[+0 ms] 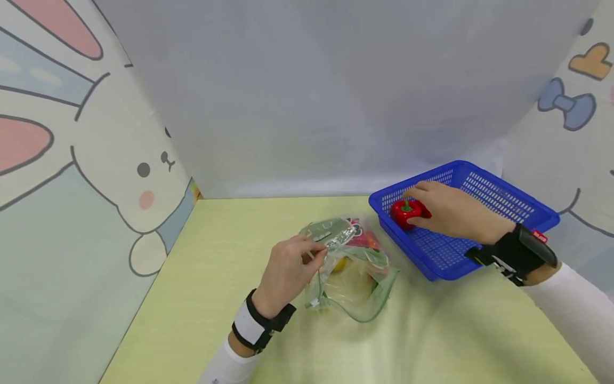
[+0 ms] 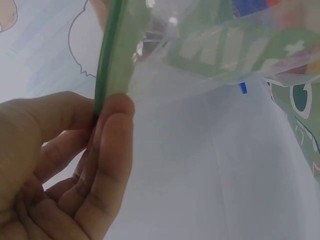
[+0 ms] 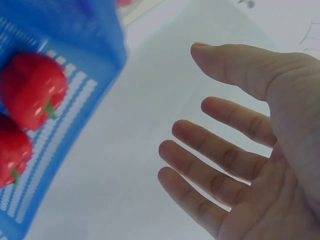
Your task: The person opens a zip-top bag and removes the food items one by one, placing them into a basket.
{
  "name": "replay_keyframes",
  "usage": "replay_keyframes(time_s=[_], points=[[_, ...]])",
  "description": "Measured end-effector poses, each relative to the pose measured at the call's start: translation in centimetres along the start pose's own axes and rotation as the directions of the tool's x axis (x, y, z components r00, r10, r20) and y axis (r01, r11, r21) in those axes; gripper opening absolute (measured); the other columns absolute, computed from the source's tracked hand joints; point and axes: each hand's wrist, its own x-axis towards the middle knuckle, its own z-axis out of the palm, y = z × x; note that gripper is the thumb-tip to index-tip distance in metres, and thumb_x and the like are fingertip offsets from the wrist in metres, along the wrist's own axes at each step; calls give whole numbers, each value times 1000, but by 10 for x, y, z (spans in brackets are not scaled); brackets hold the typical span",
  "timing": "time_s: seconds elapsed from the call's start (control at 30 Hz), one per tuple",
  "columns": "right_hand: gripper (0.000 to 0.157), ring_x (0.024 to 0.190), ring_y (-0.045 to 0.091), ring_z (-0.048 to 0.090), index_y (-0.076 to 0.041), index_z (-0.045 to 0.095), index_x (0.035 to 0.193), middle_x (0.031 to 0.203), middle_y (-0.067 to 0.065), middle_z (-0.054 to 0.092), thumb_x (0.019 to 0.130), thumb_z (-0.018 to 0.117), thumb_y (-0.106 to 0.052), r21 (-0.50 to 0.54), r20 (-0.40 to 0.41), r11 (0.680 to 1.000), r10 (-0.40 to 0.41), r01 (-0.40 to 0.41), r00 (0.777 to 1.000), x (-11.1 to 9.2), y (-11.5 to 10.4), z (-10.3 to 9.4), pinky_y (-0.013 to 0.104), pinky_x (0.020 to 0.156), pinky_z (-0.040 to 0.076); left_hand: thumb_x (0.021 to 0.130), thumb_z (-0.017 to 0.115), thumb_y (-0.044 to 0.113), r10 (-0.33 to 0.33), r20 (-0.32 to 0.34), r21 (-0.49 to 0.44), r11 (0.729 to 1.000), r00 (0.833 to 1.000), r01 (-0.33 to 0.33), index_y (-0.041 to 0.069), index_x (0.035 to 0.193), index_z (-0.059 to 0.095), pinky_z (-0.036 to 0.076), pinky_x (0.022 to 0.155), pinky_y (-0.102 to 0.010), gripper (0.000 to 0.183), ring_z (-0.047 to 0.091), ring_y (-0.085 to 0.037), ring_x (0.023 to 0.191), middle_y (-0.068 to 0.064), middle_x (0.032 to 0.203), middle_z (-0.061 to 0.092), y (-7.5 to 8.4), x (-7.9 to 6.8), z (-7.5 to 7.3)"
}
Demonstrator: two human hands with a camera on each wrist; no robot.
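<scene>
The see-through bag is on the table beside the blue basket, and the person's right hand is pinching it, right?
Not quite: it's the left hand that pinches the see-through bag, as the head view shows. The bag is on the table beside the blue basket, just as you said.

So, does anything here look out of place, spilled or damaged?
Nothing looks spilled or damaged. The blue basket sits at an angle to the back edge of the table, and the plastic bag looks crumpled, though that seems ordinary for a soft bag.
</scene>
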Motion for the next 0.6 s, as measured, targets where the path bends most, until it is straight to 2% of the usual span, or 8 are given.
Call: replay_keyframes(time_s=[0.1, 0.17, 0.23, 0.33, 0.4, 0.43, 0.5, 0.6], points=[[48, 104, 30, 70, -6, 71, 129, 119, 15, 72, 86, 88, -20, -29, -88, 997, -69, 67, 994, -13, -25, 0, 46, 84, 65, 87, 81, -1, 2, -2, -3, 1000, 1000, -2, 2, 91, 82, 52, 58, -11, 5, 69, -10, 62, -8, 86, 78, 0, 0, 1], [47, 99, 26, 69, -7, 72, 126, 112, 10, 72, 84, 90, -20, -62, -157, 989, -142, 134, 977, -20, -43, 5, 41, 81, 63, 87, 81, -1, 1, 0, -4, 1000, 1000, -1, 2, 91, 82, 52, 58, -11, 5, 69, -10, 62, -8, 86, 78, 0, 0, 1], [49, 94, 22, 67, -7, 72, 124, 107, 8, 71, 81, 92, -19, -115, -217, 967, -246, 226, 945, -27, -61, 11, 38, 80, 62, 87, 82, -1, 0, 2, -5, 1000, 1000, 0, 2, 91, 82, 52, 58, -11, 5, 69, -10, 62, -8, 86, 78, 0, 0, 1], [51, 92, 19, 68, -8, 73, 120, 104, 4, 72, 75, 95, -15, -171, -268, 913, -405, 370, 874, -33, -89, 26, 33, 80, 62, 87, 82, -1, 1, 2, -4, 1000, 1000, -1, 2, 91, 82, 52, 58, -11, 6, 69, -10, 62, -8, 87, 78, 0, 0, 1], [48, 89, 15, 67, -11, 74, 118, 103, 2, 71, 75, 95, -14, -189, -254, 876, -480, 444, 840, -35, -106, 36, 28, 78, 61, 87, 82, -1, 2, -2, -3, 1000, 1000, -2, 3, 91, 83, 52, 58, -11, 6, 69, -9, 62, -8, 87, 78, 0, 0, 1], [46, 89, 13, 66, -12, 74, 117, 103, 0, 70, 76, 94, -15, -185, -240, 864, -502, 469, 831, -36, -113, 42, 26, 76, 60, 87, 82, -1, 2, -2, -2, 1000, 1000, -2, 3, 91, 83, 52, 58, -11, 6, 69, -9, 62, -8, 87, 78, 0, 0, 1], [38, 91, 12, 65, -15, 73, 115, 103, -1, 67, 81, 91, -15, -203, -200, 852, -518, 482, 832, -36, -127, 50, 22, 74, 58, 87, 82, -1, 3, -5, -3, 1000, 1000, -3, 3, 91, 82, 52, 58, -11, 6, 68, -9, 62, -7, 86, 78, 1, 0, 0], [34, 93, 13, 61, -16, 69, 113, 103, -1, 63, 84, 88, -14, -266, -165, 854, -498, 448, 851, -38, -140, 59, 22, 73, 57, 86, 82, -1, 6, -9, -1, 1000, 1000, -6, 4, 90, 82, 51, 57, -11, 6, 66, -9, 62, -6, 84, 77, 1, 0, 0]])
